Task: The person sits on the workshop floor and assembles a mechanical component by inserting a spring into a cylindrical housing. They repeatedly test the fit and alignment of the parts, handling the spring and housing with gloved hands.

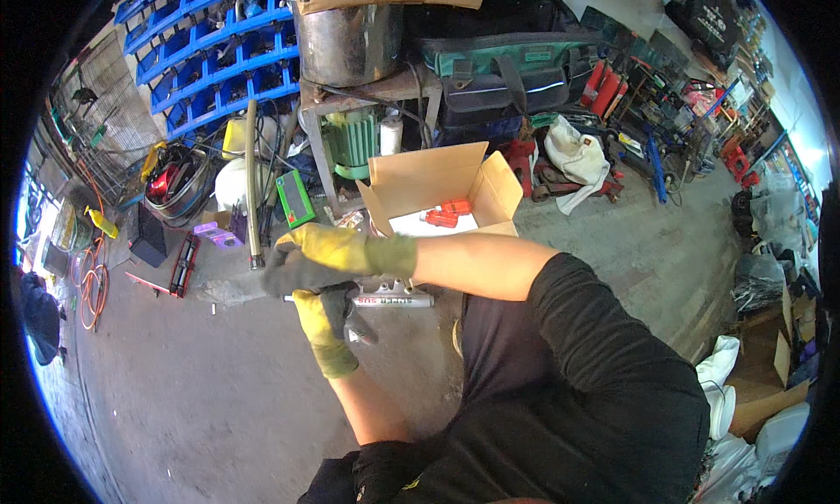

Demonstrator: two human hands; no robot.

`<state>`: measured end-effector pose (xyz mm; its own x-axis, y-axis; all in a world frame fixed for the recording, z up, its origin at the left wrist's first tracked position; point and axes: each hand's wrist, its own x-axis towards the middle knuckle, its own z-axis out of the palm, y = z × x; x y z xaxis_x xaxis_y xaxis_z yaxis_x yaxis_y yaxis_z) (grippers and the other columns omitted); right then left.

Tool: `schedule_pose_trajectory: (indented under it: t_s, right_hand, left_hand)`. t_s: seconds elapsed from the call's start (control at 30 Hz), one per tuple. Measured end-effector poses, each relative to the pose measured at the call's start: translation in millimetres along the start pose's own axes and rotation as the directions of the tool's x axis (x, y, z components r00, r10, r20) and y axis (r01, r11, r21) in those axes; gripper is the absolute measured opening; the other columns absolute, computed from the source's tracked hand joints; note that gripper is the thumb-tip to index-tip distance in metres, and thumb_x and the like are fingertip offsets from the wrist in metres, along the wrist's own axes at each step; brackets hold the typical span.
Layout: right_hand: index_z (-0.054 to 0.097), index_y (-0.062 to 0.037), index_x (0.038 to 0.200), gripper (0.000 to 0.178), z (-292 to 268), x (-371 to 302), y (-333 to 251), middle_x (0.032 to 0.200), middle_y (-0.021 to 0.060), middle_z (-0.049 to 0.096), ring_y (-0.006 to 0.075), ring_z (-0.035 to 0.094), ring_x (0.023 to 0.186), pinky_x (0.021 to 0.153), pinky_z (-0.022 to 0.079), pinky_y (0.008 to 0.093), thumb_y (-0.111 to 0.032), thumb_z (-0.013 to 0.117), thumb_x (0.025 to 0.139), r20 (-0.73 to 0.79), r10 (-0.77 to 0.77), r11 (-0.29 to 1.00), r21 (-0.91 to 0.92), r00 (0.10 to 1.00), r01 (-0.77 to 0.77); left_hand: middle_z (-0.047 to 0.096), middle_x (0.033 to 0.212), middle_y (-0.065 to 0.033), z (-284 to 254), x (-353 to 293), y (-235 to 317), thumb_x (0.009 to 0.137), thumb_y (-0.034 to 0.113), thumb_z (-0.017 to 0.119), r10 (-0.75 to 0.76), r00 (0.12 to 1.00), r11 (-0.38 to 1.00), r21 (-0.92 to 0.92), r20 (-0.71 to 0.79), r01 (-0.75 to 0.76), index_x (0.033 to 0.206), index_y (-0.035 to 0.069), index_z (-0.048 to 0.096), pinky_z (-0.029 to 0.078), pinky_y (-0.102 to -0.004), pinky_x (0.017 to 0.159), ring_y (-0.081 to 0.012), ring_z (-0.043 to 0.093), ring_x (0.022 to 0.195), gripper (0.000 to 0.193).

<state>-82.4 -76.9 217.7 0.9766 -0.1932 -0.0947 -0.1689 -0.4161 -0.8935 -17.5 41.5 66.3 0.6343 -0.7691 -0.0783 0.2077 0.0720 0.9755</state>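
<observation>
Both my hands wear yellow work gloves with grey palms. My left hand is closed around a slim silver tube with printing on its side, which lies level and sticks out to the right. Just above it, my right hand reaches across from the right with its grey fingers curled down. What those fingers hold, if anything, is hidden. A clear, crumpled plastic-looking sheet shows beside the right fingertips. Behind my hands, an open cardboard box holds red items.
A green motor sits under a metal stand. Blue parts bins rise at the back left; a tool bag is behind the box. A pale hose, green case and red-black tool lie left on the floor.
</observation>
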Motion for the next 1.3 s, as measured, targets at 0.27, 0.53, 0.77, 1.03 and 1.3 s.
schedule_pose_trajectory:
  t_s: [0.27,0.53,0.77,1.03,1.3]
  right_hand:
    - [0.080,-0.0093,0.117,0.027,-36,-25,-11,0.105,0.0080,0.081,0.0143,0.074,0.094,0.081,0.061,0.0323,-0.024,0.078,0.095,0.367,-0.075,0.984,0.175,0.927,0.011]
    - [0.076,-0.0077,0.113,0.024,-7,-25,13,0.102,0.0118,0.080,0.0138,0.075,0.093,0.082,0.060,0.0355,-0.025,0.077,0.097,-0.157,-0.039,0.998,0.045,0.987,0.046]
    - [0.081,-0.0078,0.118,0.025,-44,-45,-4,0.099,0.0050,0.080,0.0104,0.072,0.087,0.080,0.059,0.0297,-0.020,0.077,0.097,0.457,-0.204,0.977,0.157,0.866,0.147]
    - [0.076,-0.0086,0.121,0.027,-1,-43,-16,0.106,-0.0006,0.077,0.0082,0.069,0.093,0.082,0.057,0.0292,-0.017,0.077,0.096,-0.111,0.049,0.972,0.233,0.993,-0.022]
    - [0.076,-0.0048,0.121,0.031,-24,-50,5,0.105,0.0036,0.078,0.0117,0.073,0.088,0.076,0.061,0.0297,-0.023,0.076,0.096,0.517,-0.208,0.929,0.369,0.830,0.004]
  left_hand:
    - [0.075,0.093,-0.0091,13,-9,3,0.091,0.008,0.076,0.244,0.921,0.867,0.357,0.304,-0.347,0.106,0.004,0.069,0.057,-0.0334,0.066,-0.0187,0.072,0.077,0.017]
    - [0.078,0.109,-0.0099,37,23,-42,0.087,0.020,0.078,0.559,0.824,0.714,0.451,0.094,-0.536,0.116,0.003,0.072,0.056,-0.0437,0.094,-0.0269,0.075,0.099,0.034]
    - [0.072,0.126,-0.0140,25,-9,-8,0.099,0.027,0.073,0.445,0.840,0.871,0.067,0.312,-0.487,0.131,-0.003,0.065,0.059,-0.0364,0.093,-0.0210,0.072,0.110,0.044]
    - [0.075,0.109,-0.0194,32,8,-37,0.090,0.016,0.081,0.657,0.728,0.444,0.681,0.195,-0.582,0.129,-0.005,0.063,0.059,-0.0434,0.084,-0.0261,0.074,0.097,0.048]
    - [0.069,0.129,-0.0092,-15,-11,-45,0.102,0.027,0.074,0.246,0.930,0.968,-0.119,0.273,-0.221,0.134,0.002,0.064,0.056,-0.0385,0.099,-0.0224,0.066,0.118,0.041]
